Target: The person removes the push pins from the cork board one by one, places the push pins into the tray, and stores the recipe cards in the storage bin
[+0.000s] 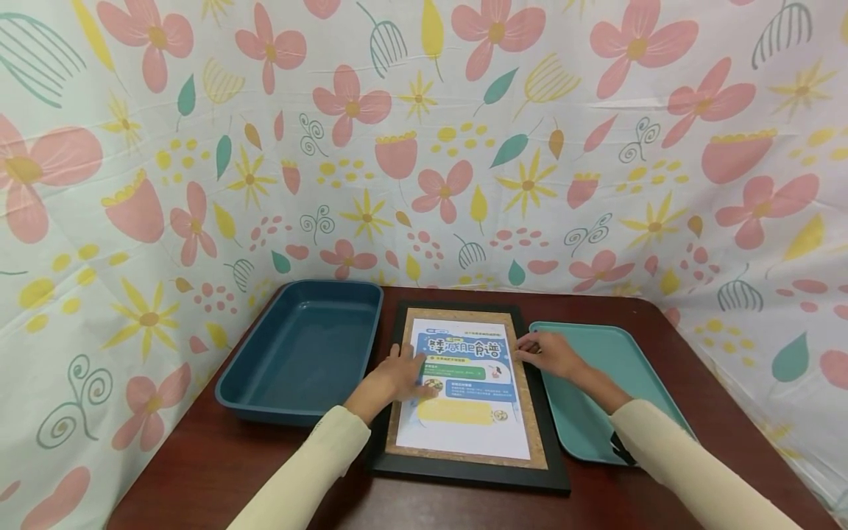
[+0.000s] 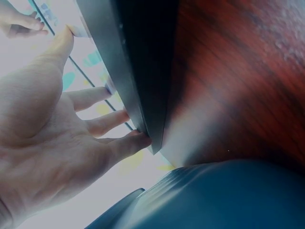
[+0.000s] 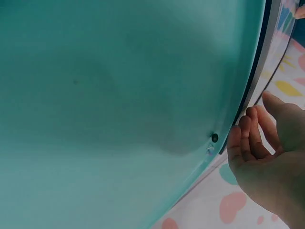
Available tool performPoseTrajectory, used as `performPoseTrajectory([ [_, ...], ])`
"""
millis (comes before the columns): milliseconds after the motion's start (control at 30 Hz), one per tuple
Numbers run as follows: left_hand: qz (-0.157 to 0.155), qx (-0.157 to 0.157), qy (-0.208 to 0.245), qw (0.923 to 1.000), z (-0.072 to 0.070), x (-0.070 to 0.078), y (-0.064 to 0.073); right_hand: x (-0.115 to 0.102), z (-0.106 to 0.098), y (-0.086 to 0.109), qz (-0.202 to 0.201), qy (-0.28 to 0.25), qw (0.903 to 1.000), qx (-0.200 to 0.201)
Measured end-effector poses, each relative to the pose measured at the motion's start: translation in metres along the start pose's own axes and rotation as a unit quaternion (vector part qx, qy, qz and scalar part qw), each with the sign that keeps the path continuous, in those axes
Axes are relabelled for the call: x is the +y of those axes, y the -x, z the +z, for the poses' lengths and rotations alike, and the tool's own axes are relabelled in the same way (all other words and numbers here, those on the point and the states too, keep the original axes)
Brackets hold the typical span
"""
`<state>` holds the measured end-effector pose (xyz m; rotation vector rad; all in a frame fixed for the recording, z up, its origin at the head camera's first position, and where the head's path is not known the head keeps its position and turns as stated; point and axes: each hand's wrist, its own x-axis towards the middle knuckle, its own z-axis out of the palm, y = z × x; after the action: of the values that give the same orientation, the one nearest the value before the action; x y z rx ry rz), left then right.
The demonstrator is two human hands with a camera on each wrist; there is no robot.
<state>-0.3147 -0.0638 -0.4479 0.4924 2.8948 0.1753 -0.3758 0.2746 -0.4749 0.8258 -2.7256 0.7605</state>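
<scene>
A printed poster sheet (image 1: 464, 434) with Chinese writing lies on a cork board (image 1: 538, 456) in a black frame (image 1: 473, 478). My left hand (image 1: 395, 375) rests across the left edge of the sheet, fingers and thumb spread. In the left wrist view, the fingertips (image 2: 138, 138) reach the frame's side. My right hand (image 1: 553, 355) is at the sheet's upper right edge, its fingers loosely bent. Nothing between its thumb and fingers is visible in the right wrist view. Below that hand, a small round black object (image 3: 214, 138) sits near a corner of the teal tray (image 3: 143, 95).
To the left of the frame stands a deep dark blue basin (image 1: 301, 353). The shallow teal tray lies at the right, beside the frame, partly under my right forearm. Everything stands on a dark red-brown wooden table (image 1: 179, 471), with a flower-patterned cloth (image 1: 424, 147) behind it.
</scene>
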Motion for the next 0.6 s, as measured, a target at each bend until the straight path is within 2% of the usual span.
performPoseTrajectory([
  [133, -0.004, -0.006, -0.001, 1.0000, 0.001, -0.001, -0.001, -0.003, 0.003, -0.001, -0.009, -0.003, 0.9999, -0.012],
  [400, -0.007, -0.011, 0.008, 0.9999, 0.002, -0.001, -0.003, -0.012, 0.005, -0.001, 0.004, -0.011, 0.9994, -0.034],
  [600, -0.002, 0.007, 0.031, 0.9995, 0.003, -0.002, 0.000, -0.011, 0.007, 0.002, 0.014, -0.015, 0.9991, -0.036],
])
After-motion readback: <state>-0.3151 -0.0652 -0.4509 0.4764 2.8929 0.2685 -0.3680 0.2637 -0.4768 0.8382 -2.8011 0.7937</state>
